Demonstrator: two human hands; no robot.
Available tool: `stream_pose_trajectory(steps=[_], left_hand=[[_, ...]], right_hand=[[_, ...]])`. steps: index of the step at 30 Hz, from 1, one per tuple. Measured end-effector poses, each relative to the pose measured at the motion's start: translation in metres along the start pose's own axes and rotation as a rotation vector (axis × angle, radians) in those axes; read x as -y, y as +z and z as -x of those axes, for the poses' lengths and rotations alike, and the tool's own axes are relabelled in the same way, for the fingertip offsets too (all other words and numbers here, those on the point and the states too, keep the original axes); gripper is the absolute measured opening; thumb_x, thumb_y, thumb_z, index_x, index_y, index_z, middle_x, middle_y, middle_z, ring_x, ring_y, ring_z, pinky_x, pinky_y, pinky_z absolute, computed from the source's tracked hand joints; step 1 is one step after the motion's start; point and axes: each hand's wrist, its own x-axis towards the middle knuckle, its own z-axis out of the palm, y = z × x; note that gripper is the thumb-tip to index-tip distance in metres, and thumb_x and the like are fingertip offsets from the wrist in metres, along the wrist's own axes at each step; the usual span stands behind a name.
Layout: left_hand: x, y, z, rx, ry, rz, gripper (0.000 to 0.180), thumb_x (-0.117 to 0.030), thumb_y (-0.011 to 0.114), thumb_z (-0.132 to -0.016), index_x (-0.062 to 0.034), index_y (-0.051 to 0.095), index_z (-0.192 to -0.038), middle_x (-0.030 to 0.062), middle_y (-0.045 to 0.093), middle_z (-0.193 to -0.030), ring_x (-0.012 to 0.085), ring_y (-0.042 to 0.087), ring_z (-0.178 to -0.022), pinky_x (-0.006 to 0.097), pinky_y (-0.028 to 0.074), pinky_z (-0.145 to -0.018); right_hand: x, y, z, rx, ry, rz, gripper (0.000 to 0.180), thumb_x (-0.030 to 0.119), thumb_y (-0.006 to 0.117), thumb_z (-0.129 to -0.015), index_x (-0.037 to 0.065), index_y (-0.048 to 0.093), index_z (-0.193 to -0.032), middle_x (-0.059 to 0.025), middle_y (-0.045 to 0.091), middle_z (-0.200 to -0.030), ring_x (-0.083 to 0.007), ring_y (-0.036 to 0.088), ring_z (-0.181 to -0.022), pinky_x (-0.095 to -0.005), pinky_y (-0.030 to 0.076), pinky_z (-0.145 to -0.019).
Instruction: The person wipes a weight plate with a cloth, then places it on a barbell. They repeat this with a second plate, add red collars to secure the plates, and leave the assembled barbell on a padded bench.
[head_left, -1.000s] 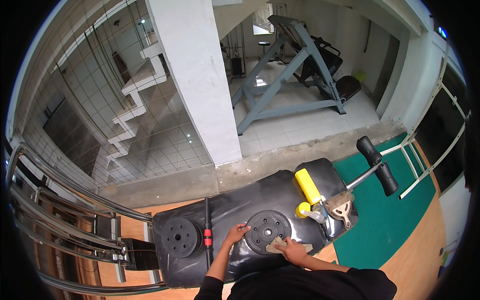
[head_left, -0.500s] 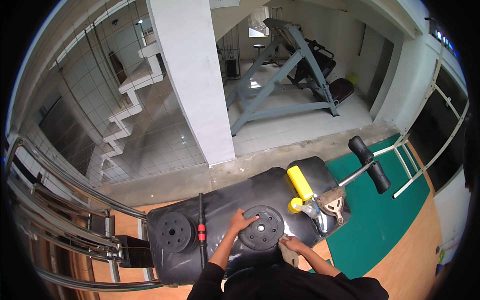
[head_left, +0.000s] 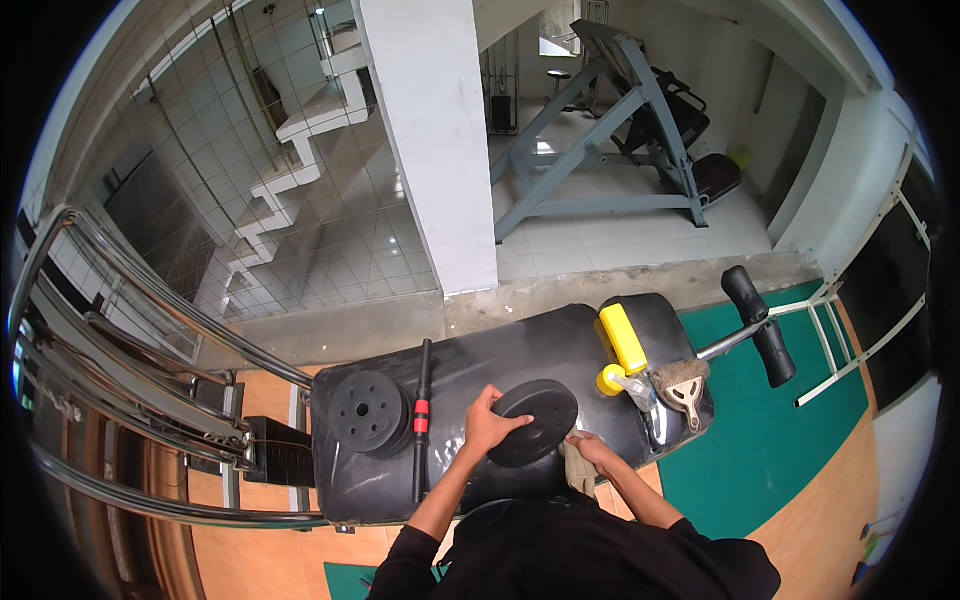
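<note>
A round black weight plate [head_left: 545, 420] is tilted up over the black padded bench [head_left: 490, 350]. My left hand [head_left: 487, 421] grips its left edge, thumb across the face. At the plate's lower right edge, my right hand [head_left: 597, 454] is closed on a greyish-beige cloth [head_left: 577, 470], which hangs down toward me. Whether the cloth touches the plate is hard to tell. More black weight plates [head_left: 367, 412] lie stacked on the left end of the bench. Between the stack and my left hand lies a black bar [head_left: 421, 415] with a red middle.
Toward the bench's right end are a yellow box [head_left: 624, 340], a round yellow container [head_left: 609, 379], a clear plastic item [head_left: 637, 388] and a brush [head_left: 682, 390]. Padded rollers [head_left: 757, 325] stick out beyond. Chrome rails [head_left: 180, 310] flank the left; a concrete ledge [head_left: 560, 283] runs behind.
The weight plate has tipped up from nearly flat, and its ring of holes no longer shows. My left hand has turned with it. The whole view has shifted slightly.
</note>
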Motion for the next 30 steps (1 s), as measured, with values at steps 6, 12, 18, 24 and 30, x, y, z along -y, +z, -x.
stream_pose_trajectory(steps=[6, 12, 18, 24, 30], left_hand=[[-0.033, -0.011, 0.002, 0.075, 0.536, -0.206, 0.040, -0.005, 0.077, -0.054, -0.0031, 0.053, -0.086, 0.0119, 0.059, -0.087, 0.0315, 0.057, -0.086, 0.039, 0.047, -0.074], [0.002, -0.010, -0.009, 0.046, 0.533, -0.200, 0.043, -0.001, 0.075, -0.054, -0.0034, 0.055, -0.092, 0.0101, 0.059, -0.093, 0.0311, 0.057, -0.090, 0.039, 0.046, -0.079], [0.009, -0.015, -0.018, 0.039, 0.383, -0.149, 0.049, -0.010, 0.078, -0.061, -0.0086, 0.058, -0.105, 0.0099, 0.064, -0.106, 0.0309, 0.059, -0.100, 0.039, 0.048, -0.083], [-0.001, -0.014, -0.029, 0.029, 0.376, -0.282, 0.044, -0.023, 0.077, -0.068, -0.0113, 0.062, -0.108, 0.0114, 0.064, -0.107, 0.0319, 0.062, -0.098, 0.038, 0.050, -0.083], [0.008, -0.021, -0.037, -0.065, 0.302, -0.267, 0.046, -0.023, 0.076, -0.070, -0.0083, 0.060, -0.110, 0.0147, 0.064, -0.107, 0.0343, 0.061, -0.099, 0.040, 0.049, -0.082]], right_hand=[[0.027, 0.011, -0.018, 0.061, -0.135, -0.244, 0.034, 0.017, 0.053, -0.091, 0.003, 0.053, -0.122, -0.0074, 0.063, -0.096, -0.0165, 0.061, -0.080, -0.0307, 0.049, -0.071], [0.047, 0.028, 0.014, -0.018, -0.332, -0.015, 0.033, 0.022, 0.055, -0.092, 0.003, 0.056, -0.120, -0.0054, 0.064, -0.097, -0.0116, 0.059, -0.080, -0.0264, 0.047, -0.072], [0.089, 0.024, 0.065, -0.171, -0.620, 0.147, 0.039, 0.025, 0.056, -0.092, 0.001, 0.054, -0.123, -0.0104, 0.063, -0.103, -0.0184, 0.060, -0.090, -0.0324, 0.047, -0.079], [0.095, 0.035, 0.031, -0.438, -0.752, 0.633, 0.040, 0.026, 0.051, -0.092, 0.016, 0.049, -0.131, -0.0201, 0.046, -0.116, -0.0394, 0.055, -0.098, -0.0434, 0.046, -0.085], [0.118, 0.091, 0.072, -0.365, -0.931, 0.978, 0.044, 0.016, 0.058, -0.086, 0.024, 0.052, -0.128, -0.0172, 0.047, -0.113, -0.0369, 0.058, -0.093, -0.0437, 0.050, -0.078]])
